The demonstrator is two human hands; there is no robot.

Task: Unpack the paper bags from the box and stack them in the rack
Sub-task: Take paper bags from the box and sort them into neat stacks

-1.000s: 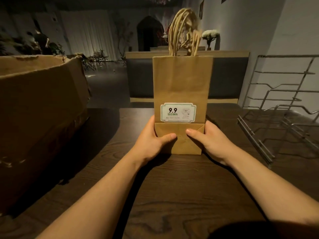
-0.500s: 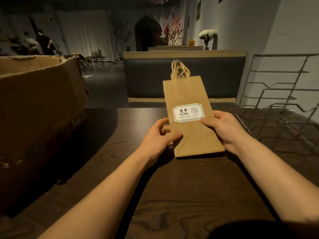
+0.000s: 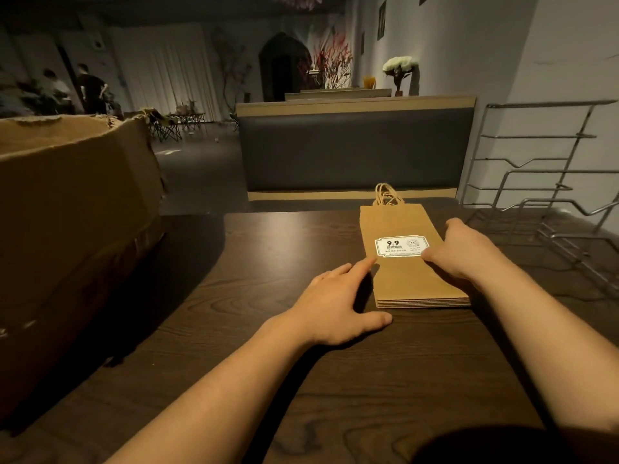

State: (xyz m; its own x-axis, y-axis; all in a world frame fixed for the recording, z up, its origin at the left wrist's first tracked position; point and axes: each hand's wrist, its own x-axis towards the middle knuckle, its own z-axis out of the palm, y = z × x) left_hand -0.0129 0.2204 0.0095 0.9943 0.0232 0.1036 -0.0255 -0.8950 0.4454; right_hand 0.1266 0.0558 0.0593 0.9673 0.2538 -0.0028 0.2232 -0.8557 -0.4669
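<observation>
Two bare forearms reach forward over a dark brown wood-grain table (image 3: 351, 380). Nearest, the left hand (image 3: 338, 306) lies flat on the tabletop with fingers straight and spread, holding nothing; its index fingertip touches the left edge of a flat stack of brown kraft paper bags (image 3: 402, 276), and its thumb points toward the stack's near corner. Just beyond, the right hand (image 3: 465, 249) rests on the right side of that stack, thumb laid on top beside a white rectangular label printed "9.9" (image 3: 400, 246), fingers curved over the far right edge; whether they hook under the bags cannot be told. The stack lies flat on the table, its layered bottom folds facing the camera and its twisted paper-cord handles (image 3: 387, 195) pointing away. Left of it, well apart, stands a large, torn brown cardboard box (image 3: 73, 209). On the right, near the stack but not touching it, stands a silver wire rack (image 3: 549, 182) with tiered bars. Beyond the table runs a dark padded bench back (image 3: 351, 149) with tan trim.
</observation>
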